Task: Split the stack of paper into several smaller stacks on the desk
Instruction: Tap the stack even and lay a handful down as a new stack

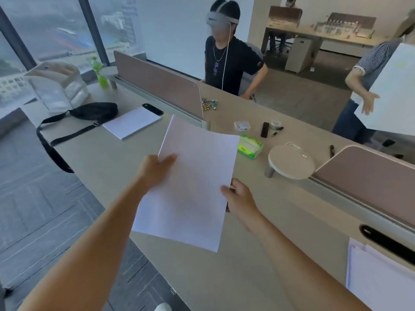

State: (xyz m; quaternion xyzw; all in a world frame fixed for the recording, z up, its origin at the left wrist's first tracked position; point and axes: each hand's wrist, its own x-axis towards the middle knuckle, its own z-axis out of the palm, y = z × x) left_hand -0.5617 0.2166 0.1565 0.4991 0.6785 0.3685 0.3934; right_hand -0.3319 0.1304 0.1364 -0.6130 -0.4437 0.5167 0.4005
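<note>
I hold a thin bunch of white paper point(190, 182) in the air above the beige desk point(105, 158). My left hand point(155, 169) pinches its left edge, thumb on top. My right hand point(240, 196) grips its right edge, thumb on the sheet. A flat stack of white paper point(132, 122) lies on the desk at the far left, by a black bag. Another white stack point(379, 281) lies at the near right corner, cut off by the frame.
A black bag with a strap point(89, 113) and a phone point(152, 108) lie near the left stack. A green tissue pack point(249, 147), a round white stand point(292, 160), pens and small items sit beyond. Pink dividers point(161, 84) edge the desk. A person point(229, 57) sits opposite; another stands right.
</note>
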